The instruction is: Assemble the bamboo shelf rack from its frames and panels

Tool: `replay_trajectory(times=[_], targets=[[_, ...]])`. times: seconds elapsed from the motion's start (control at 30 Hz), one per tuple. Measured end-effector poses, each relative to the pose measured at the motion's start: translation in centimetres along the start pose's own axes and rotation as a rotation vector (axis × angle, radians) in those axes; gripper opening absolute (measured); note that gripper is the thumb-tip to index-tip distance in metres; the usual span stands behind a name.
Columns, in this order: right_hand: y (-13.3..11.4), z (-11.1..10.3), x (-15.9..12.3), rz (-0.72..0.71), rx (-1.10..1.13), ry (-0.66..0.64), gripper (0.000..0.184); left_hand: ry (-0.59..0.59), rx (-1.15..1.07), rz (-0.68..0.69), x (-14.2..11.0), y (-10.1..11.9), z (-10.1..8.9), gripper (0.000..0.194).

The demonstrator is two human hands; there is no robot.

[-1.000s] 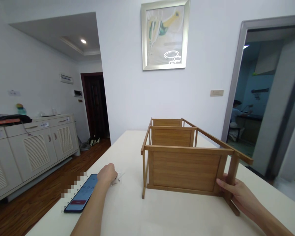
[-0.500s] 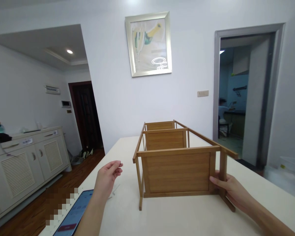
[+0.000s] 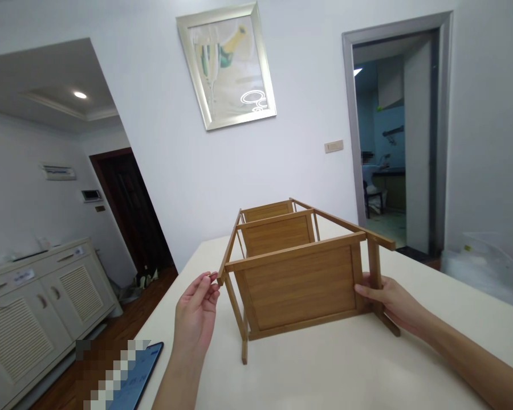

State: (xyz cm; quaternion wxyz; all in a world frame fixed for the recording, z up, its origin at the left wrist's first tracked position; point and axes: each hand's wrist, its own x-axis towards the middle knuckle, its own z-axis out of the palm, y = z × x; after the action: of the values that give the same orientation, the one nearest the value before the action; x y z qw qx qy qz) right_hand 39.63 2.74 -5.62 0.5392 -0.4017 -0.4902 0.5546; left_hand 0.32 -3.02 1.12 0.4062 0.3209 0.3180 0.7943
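Observation:
A brown wooden shelf rack [image 3: 301,287] lies on its side on the white table [image 3: 308,373], its several panels standing upright and its leg ends toward me. My right hand [image 3: 395,299] is closed round the near right leg, thumb against the end panel. Beside the near upper left leg end is my left hand [image 3: 196,310], its thumb and fingers pinched together at the tip of the wood. Whatever is between those fingertips is too small to make out.
A phone [image 3: 142,373] lies at the table's left edge, beside my left forearm. White cabinets [image 3: 47,302] stand to the left. A clear plastic bin [image 3: 485,265] is past the table on the right. Through the doorway, a person is partly visible.
My left hand has moved right and up to the rack's near left leg end, fingers still pinched. My right hand keeps its hold. The whole view has tilted and shifted.

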Motion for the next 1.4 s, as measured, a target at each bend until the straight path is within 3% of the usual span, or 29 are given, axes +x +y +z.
replay_trajectory(times=[0.5,0.67,0.87,0.97,1.1,1.27,1.4], targets=[[-0.3,0.1,-0.4,-0.017,0.025,-0.047,0.035,-0.050,0.113,0.032,0.4,-0.5,0.5,0.026],[-0.4,0.1,-0.6,-0.038,0.017,-0.057,0.036,-0.068,0.314,0.105,1.0,-0.1,0.2,0.031],[-0.6,0.2,-0.8,-0.028,0.002,-0.066,0.040,-0.017,0.761,0.257,1.3,2.5,0.6,0.040],[-0.7,0.2,-0.8,-0.021,0.005,-0.057,0.037,0.015,0.748,0.383,0.4,2.8,1.2,0.042],[-0.7,0.2,-0.7,-0.028,0.009,-0.059,0.039,-0.036,0.637,0.529,-1.5,1.0,1.6,0.052],[-0.6,0.0,-0.5,-0.006,-0.003,-0.056,0.038,0.049,0.885,0.499,-3.2,-2.2,1.8,0.065],[-0.3,-0.1,-0.3,0.009,-0.011,-0.045,0.037,0.004,0.987,0.560,-3.2,-3.3,1.3,0.063]])
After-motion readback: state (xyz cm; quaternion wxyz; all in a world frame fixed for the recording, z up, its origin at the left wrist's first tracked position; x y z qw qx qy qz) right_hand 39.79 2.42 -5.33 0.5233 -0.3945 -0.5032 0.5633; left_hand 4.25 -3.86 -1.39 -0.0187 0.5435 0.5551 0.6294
